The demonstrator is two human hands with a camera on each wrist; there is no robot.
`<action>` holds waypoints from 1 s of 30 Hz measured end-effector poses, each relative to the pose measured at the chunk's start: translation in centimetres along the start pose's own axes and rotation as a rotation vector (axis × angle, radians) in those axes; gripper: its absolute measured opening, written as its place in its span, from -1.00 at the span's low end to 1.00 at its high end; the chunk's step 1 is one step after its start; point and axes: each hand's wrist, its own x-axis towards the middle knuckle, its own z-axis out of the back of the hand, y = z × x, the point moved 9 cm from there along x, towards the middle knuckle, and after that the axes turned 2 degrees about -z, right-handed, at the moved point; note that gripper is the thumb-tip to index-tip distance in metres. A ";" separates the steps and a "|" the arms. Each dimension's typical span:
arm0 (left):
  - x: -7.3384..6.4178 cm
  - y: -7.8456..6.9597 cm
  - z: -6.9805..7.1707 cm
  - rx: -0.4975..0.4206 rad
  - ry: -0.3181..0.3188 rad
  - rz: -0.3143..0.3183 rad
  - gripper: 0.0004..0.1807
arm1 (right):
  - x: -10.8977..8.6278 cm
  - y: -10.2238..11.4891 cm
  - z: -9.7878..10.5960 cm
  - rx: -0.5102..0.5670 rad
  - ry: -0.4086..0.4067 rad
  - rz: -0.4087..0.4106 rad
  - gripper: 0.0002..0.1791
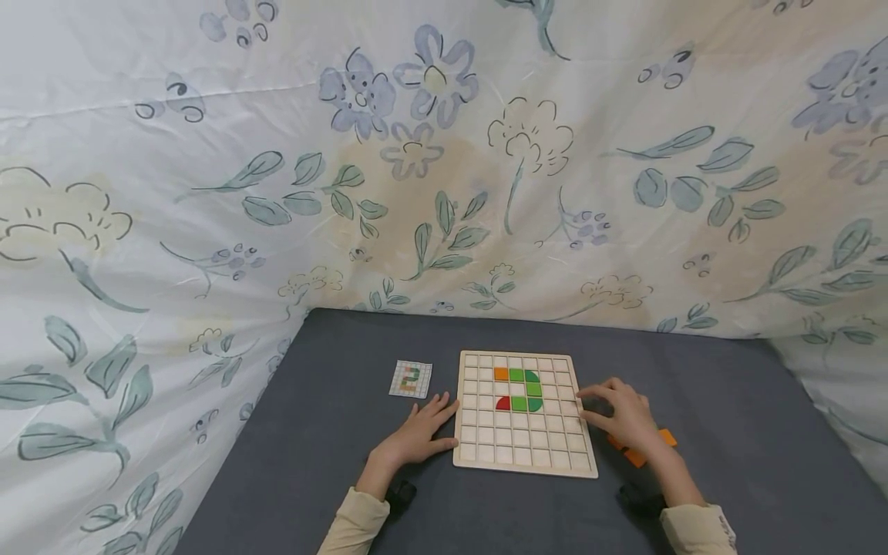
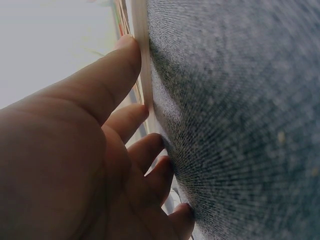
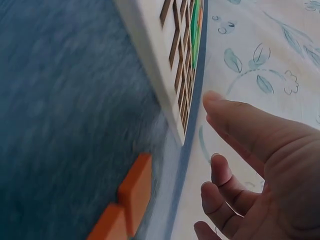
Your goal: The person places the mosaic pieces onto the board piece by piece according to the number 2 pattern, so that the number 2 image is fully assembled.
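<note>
A pale wooden grid board (image 1: 484, 435) lies on the dark cloth. Set in its cells are an orange square (image 1: 501, 374), several green squares (image 1: 517, 403), two teal quarter-round pieces (image 1: 532, 376) and a red quarter-round piece (image 1: 503, 403). My left hand (image 1: 415, 436) rests at the board's left edge, fingers spread and thumb touching the rim, as the left wrist view also shows. At the right edge hovers my right hand (image 1: 622, 414), thumb and forefinger apart. In the right wrist view nothing sits between its fingers. Orange pieces (image 3: 136, 192) lie below that hand, partly hidden by it in the head view.
A small printed card (image 1: 411, 379) with a coloured grid pattern lies left of the board. Behind the dark cloth-covered table (image 1: 361, 339) hangs a white floral curtain (image 1: 416, 231). Black straps (image 1: 400, 497) sit at the wrists.
</note>
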 end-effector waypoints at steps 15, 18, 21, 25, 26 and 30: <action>0.2 0.4 -0.3 -0.001 0.002 0.000 -0.26 | -1.9 -2.6 2.1 -0.035 -0.027 -0.040 -0.66; 0.2 0.4 -0.3 -0.003 0.000 -0.002 -0.26 | -2.1 -3.2 2.4 -0.048 -0.021 -0.052 -0.64; 0.2 0.5 -0.3 -0.001 0.001 -0.001 -0.26 | -2.2 -3.9 2.7 -0.062 -0.015 -0.076 -0.63; 0.2 0.5 -0.3 -0.001 0.004 0.006 -0.25 | -2.5 -4.7 3.0 -0.080 -0.015 -0.093 -0.59; 0.2 0.5 -0.4 -0.001 0.004 0.006 -0.25 | -2.6 -4.8 3.0 -0.082 -0.015 -0.094 -0.58; 0.1 0.5 -0.4 -0.003 0.005 0.005 -0.25 | -3.1 -5.5 3.1 -0.107 -0.018 -0.100 -0.57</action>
